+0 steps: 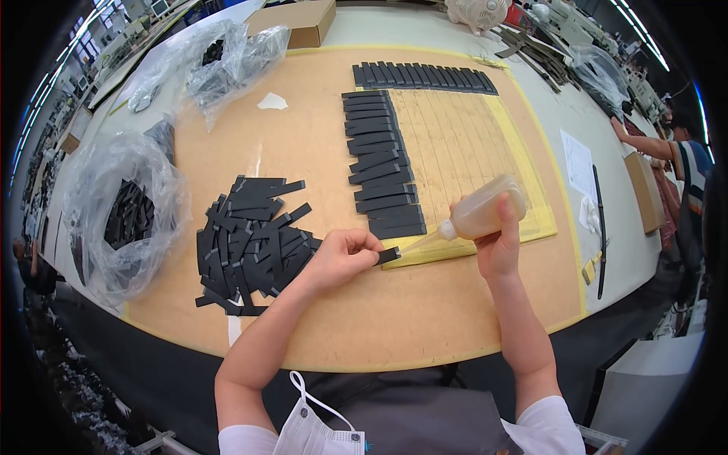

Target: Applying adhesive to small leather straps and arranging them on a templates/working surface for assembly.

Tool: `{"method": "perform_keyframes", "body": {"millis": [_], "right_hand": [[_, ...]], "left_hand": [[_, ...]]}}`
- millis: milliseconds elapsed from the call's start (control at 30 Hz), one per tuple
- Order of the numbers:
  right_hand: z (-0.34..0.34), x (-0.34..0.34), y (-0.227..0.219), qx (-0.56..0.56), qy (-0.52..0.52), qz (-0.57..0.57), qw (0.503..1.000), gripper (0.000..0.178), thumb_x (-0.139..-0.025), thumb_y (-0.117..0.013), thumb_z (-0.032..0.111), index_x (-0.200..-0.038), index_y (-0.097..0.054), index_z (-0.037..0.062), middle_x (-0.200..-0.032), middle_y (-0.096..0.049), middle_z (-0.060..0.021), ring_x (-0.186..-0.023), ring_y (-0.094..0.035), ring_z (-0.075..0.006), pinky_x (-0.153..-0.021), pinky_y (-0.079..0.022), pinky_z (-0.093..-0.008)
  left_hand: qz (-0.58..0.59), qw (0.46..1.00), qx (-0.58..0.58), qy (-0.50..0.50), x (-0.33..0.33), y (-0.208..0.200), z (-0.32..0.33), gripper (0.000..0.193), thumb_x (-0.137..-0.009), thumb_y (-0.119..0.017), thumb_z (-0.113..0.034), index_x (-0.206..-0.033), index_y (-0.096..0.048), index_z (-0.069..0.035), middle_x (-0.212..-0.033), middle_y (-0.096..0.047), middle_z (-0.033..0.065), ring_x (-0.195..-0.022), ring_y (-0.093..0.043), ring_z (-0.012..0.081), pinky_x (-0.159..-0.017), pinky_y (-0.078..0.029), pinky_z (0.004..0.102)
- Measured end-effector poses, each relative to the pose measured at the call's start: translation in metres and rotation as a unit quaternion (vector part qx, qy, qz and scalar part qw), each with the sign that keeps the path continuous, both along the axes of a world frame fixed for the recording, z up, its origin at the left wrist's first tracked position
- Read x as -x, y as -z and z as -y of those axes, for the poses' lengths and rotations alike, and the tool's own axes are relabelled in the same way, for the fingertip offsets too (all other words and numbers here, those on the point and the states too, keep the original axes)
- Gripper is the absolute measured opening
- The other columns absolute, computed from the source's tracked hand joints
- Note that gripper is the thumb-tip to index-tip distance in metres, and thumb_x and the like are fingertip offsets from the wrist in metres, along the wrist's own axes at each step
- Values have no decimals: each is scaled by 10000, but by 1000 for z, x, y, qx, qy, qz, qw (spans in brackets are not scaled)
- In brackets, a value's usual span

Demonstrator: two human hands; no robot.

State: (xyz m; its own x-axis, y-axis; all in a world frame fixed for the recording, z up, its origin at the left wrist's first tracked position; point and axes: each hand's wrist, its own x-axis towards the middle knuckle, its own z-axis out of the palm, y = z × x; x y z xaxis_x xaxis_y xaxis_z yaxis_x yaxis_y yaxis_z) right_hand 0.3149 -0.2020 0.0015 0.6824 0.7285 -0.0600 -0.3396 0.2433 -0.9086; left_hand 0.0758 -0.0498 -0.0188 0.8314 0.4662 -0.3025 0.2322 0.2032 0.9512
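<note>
My left hand [349, 258] pinches a short black strip [389, 255] by one end, just off the near left corner of a yellow-edged board [462, 144]. In my right hand [497, 246] is a translucent squeeze bottle [485, 208], tilted so that its long thin nozzle [421, 242] points at the strip's free end. Whether the tip touches the strip I cannot tell. A column of black strips [379, 167] lines the board's left side, and a row of them [425, 77] runs along its far edge. Beside my left hand lies a loose pile of black strips [254, 243].
At the left, a clear plastic bag [163, 189] holds more black strips. Another plastic bag [239, 64] and a cardboard box [292, 23] stand farther back. To the right lie a paper sheet [578, 163] and a dark rod [600, 227]. Another person [686, 167] stands at the far right.
</note>
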Motion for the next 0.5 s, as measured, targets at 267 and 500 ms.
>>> {"method": "perform_keyframes", "body": {"millis": [267, 500], "right_hand": [[-1, 3, -2, -2, 9, 6, 1000, 753, -896, -651, 602, -1338, -424, 37, -1131, -631, -168, -1060, -677, -328, -948, -542, -422], [-2, 2, -1, 5, -2, 26, 1000, 723, -888, -652, 615, -1284, -469, 38, -1077, -653, -157, -1029, -690, -303, -927, -550, -417]], "left_hand": [[-3, 1000, -6, 0, 0, -3, 2, 156, -855, -617, -103, -935, -696, 4, -728, -574, -53, -646, -466, 12, -558, -352, 209], [-2, 1000, -5, -1, 1, -2, 0, 142, -870, -618, -82, -951, -698, 4, -750, -591, -58, -652, -474, 2, -566, -352, 193]]}}
